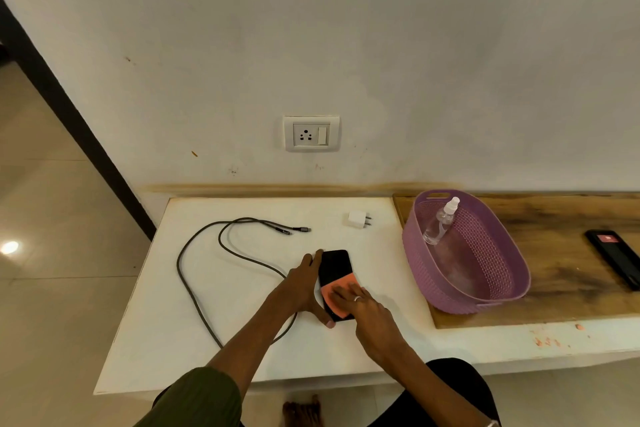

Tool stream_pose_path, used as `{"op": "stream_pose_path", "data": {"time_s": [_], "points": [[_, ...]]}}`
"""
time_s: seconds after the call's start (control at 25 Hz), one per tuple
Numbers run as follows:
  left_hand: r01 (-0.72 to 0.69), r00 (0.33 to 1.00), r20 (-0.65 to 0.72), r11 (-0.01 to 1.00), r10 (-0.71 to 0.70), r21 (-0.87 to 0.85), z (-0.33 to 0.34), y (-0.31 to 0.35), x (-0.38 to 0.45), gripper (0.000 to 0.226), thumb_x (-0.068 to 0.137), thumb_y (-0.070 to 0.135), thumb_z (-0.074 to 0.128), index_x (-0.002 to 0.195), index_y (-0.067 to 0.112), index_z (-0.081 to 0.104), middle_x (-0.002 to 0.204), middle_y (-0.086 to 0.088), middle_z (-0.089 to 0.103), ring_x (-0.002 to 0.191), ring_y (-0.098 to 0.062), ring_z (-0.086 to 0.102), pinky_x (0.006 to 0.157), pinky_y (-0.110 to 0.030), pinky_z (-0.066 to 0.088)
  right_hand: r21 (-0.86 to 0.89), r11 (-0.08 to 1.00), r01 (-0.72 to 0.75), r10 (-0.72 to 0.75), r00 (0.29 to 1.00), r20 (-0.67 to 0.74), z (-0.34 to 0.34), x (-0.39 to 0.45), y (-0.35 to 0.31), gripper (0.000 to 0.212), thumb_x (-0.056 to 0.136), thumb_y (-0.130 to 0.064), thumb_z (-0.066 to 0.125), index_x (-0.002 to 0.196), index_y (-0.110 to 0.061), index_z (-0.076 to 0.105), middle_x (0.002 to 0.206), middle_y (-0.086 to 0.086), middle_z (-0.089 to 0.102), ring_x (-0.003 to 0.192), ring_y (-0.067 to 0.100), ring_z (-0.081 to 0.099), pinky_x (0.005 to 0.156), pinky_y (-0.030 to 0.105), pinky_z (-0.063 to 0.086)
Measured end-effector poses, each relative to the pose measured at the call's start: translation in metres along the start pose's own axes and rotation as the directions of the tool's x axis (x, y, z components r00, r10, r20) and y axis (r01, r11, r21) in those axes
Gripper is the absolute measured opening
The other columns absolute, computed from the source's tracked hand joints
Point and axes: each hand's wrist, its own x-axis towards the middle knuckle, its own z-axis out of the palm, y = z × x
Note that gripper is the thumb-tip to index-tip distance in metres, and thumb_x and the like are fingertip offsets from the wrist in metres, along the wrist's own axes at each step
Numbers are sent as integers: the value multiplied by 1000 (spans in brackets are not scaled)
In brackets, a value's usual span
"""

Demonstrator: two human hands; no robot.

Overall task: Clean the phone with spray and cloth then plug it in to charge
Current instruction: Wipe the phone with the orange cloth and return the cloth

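A black phone (pixel 335 265) lies flat on the white table (pixel 242 350). My left hand (pixel 302 286) clasps its left edge, thumb at the near corner. My right hand (pixel 363 305) presses an orange cloth (pixel 335 291) flat on the phone's near half. A grey charging cable (pixel 194 291) loops on the table to the left, both its plugs lying free. A white charger adapter (pixel 357 219) lies behind the phone. The clear spray bottle (pixel 440 222) leans inside the purple basket (pixel 502 267). A wall socket (pixel 311 134) with a switch sits above the table.
The purple basket stands on a wooden board (pixel 568 263) to the right. A second dark phone-like device (pixel 614 256) lies at the board's far right. The table's left edge drops to a tiled floor (pixel 52 253).
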Motion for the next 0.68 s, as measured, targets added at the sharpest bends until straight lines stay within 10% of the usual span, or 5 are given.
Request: {"op": "stream_pose_path", "data": {"time_s": [0.28,0.4,0.68], "points": [[9,1000,13,1000,-9,0,-4,0,-1,158,38,50,96,155,21,-5,150,-7,28,134,-37,41,108,-49,41,200,979,-28,45,996,-81,-2,29,18,67,78,-56,71,135,-25,50,118,0,62,107,18,61,92,35,53],[0,1000,7,1000,0,-20,-5,1,-1,153,38,49,97,154,23,1,144,-7,33,131,-36,44,107,-48,43,121,993,-17,30,994,-102,-16,50,13,64,86,-66,46,137,-27,48,134,-7,56,125,12,51,107,29,42],[-6,1000,-14,1000,5,-25,-4,-1,-3,151,40,48,97,153,24,0,142,-6,33,130,-34,45,107,-45,42,321,946,50,-39,998,-41,-24,67,10,61,90,7,51,140,-27,48,158,-2,31,147,20,27,120,33,23]]}}
